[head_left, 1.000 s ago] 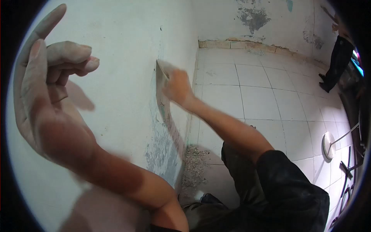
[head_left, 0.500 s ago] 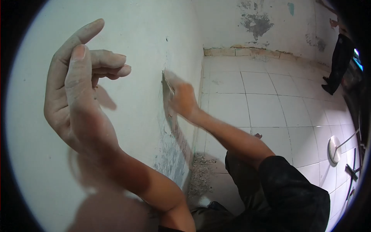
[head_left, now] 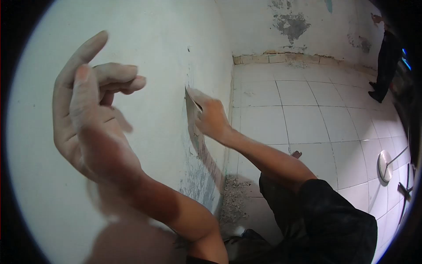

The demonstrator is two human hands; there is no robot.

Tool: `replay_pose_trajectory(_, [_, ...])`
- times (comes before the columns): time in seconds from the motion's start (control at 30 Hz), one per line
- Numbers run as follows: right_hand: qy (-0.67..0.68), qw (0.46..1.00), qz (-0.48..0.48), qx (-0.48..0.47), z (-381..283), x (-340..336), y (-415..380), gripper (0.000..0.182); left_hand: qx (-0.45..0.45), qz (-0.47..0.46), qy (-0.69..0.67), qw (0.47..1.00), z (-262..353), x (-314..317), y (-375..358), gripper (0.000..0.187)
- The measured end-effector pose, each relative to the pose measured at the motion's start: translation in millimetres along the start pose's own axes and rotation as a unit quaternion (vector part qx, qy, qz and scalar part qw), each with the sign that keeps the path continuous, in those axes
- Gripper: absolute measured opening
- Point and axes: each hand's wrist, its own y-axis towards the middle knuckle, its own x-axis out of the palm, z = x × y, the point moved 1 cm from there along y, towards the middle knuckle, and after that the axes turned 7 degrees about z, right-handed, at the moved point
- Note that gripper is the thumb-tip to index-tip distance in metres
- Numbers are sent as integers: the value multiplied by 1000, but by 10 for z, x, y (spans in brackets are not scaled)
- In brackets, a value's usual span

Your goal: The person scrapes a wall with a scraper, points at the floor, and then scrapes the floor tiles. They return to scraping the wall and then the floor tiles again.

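My right hand is closed around a scraper, its flat blade held against the white wall. Below the blade, a grey patch of the wall shows where paint has come off. My left hand is raised in front of the wall at the left, dusty with white powder. Its fingers are partly curled and apart, and I see nothing in them. Whether the left palm touches the wall is hard to tell.
Paint flakes are heaped on the tiled floor at the wall's foot. Another person stands at the back right. A round metal base with a pole stands at the right. The back wall has a peeled patch.
My right hand and the scraper appear slightly lower on the wall. The left hand sits a little lower in view too. The whole view has shifted slightly.
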Motion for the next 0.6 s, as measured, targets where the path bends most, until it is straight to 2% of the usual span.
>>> replay_pose_trajectory(0.03, [-1,1000,-1,5,62,25,128,53,23,-32,3,999,-3,27,-12,37])
replay_pose_trajectory(0.1, [-86,984,-87,132,360,35,706,36,52,-64,1,997,24,87,-42,38])
replay_pose_trajectory(0.17, [-20,958,-167,234,528,-112,976,24,42,-41,50,997,64,118,-48,36])
replay_pose_trajectory(0.2, [-19,959,-166,231,577,-194,962,24,44,-39,50,997,81,127,-40,36])
replay_pose_trajectory(0.27, [158,935,-141,283,825,-254,784,26,52,-82,37,995,101,122,-53,35])
replay_pose_trajectory(0.3, [153,935,-143,285,976,-271,736,26,47,-79,34,995,125,110,-54,35])
replay_pose_trajectory(0.37, [131,885,-23,446,1556,-409,668,15,68,-137,50,987,187,124,-35,34])
replay_pose_trajectory(0.4, [64,882,4,467,1891,-465,590,14,102,-143,47,983,174,109,-27,33])
replay_pose_trajectory(0.43, [-5,875,37,483,2145,-537,554,13,92,-131,46,986,200,127,-38,34])
replay_pose_trajectory(0.47, [-18,871,24,490,2381,-614,446,18,85,-119,49,988,193,133,-49,34])
replay_pose_trajectory(0.5, [-294,877,-269,269,3227,-609,293,41,81,-108,52,990,174,147,-57,34])
replay_pose_trajectory(0.53, [-525,759,-377,-74,3130,-745,297,64,61,-90,68,992,168,167,-78,34])
replay_pose_trajectory(0.57, [-512,700,-494,-61,3058,-769,262,75,77,-75,107,988,121,175,-103,33])
replay_pose_trajectory(0.6, [-344,811,-417,222,3149,-776,110,56,83,-50,104,990,120,235,-113,32])
